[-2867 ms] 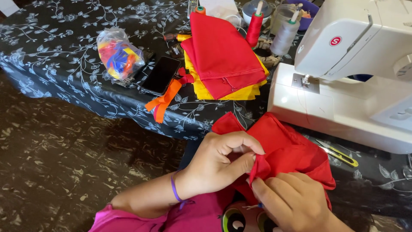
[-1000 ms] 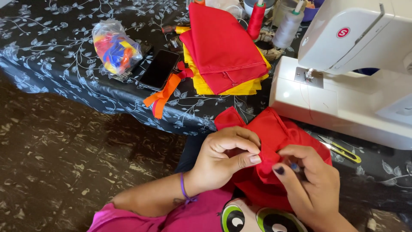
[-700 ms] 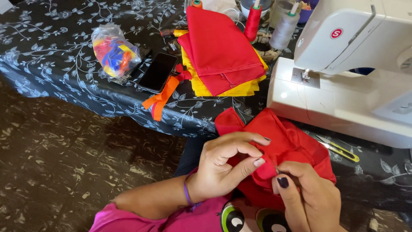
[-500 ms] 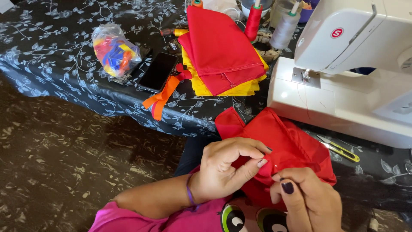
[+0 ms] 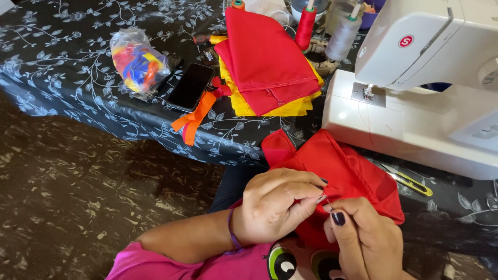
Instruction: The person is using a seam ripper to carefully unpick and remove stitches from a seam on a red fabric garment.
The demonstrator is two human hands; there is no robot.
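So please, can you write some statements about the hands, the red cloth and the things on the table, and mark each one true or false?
1. Both hands pinch the red cloth close to the body. True: the left hand and the right hand meet on its near edge.
2. The sewing machine is black. False: it is white.
3. A dark phone lies beside a clear bag of coloured pieces. True.
4. The folded red fabric lies on green fabric. False: the fabric under it is yellow.
5. The right hand holds the yellow-handled snips. False: they lie on the table by the machine, untouched.
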